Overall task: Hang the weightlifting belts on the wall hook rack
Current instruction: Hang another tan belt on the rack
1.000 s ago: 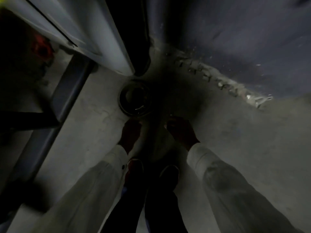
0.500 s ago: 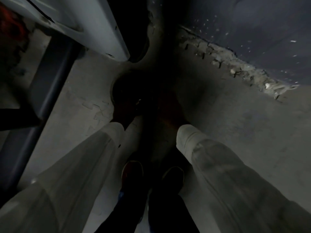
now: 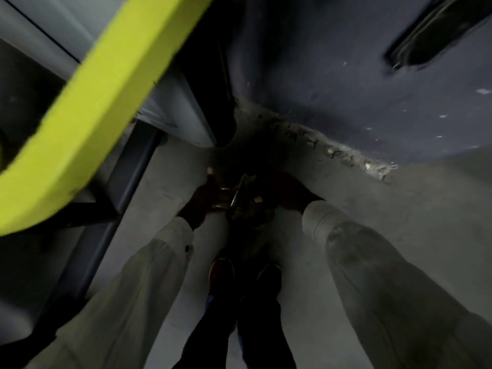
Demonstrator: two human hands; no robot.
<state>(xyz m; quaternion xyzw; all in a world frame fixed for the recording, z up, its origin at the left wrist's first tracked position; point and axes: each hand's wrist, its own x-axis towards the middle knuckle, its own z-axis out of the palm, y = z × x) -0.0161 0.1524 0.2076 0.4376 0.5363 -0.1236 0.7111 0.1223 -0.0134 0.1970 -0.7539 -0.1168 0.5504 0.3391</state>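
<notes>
A dark rolled weightlifting belt (image 3: 246,209) with a metal buckle is held between both hands, low in a dim corner above the grey floor. My left hand (image 3: 203,201) grips its left side near the buckle. My right hand (image 3: 287,194) holds its right side from above. Both arms wear pale sleeves. The scene is very dark, and the belt's shape is hard to make out. A dark belt-like strap (image 3: 431,30) hangs on the dark wall at the top right; no hook rack is clearly visible.
A bright yellow-green bar (image 3: 87,110) crosses the upper left, close to the camera. A grey machine frame (image 3: 127,187) runs along the left. The dark blue wall (image 3: 346,97) meets the floor with a crumbled edge. My shoes (image 3: 245,275) stand below the hands.
The hands went down to the coiled belt on the floor and now hold it, lifted. The view has tilted up, bringing the yellow-green bar into sight.
</notes>
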